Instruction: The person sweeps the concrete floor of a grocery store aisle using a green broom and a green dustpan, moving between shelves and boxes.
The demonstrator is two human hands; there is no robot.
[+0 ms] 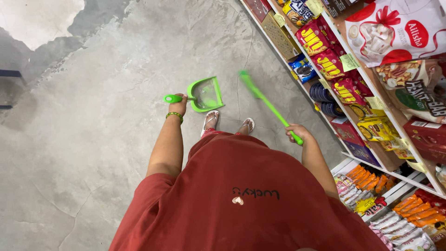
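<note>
My left hand (178,105) grips the handle of a bright green dustpan (206,94), which hangs above the grey concrete floor in front of my feet. A green bead bracelet (174,115) circles that wrist. My right hand (297,132) is closed on the lower end of a green broom stick (265,103). The stick slants up and to the left, and its far end is blurred. Both arms reach out over my red shirt (241,200). My feet in pale sandals (211,122) show between the hands.
Shop shelves (371,158) run along the right, packed with red and yellow snack packets (329,62), dark tins and boxes. Low trays of orange and pink sachets (371,181) sit at the bottom right. The cracked concrete floor (93,139) spreads left, with a dark patch at the top left.
</note>
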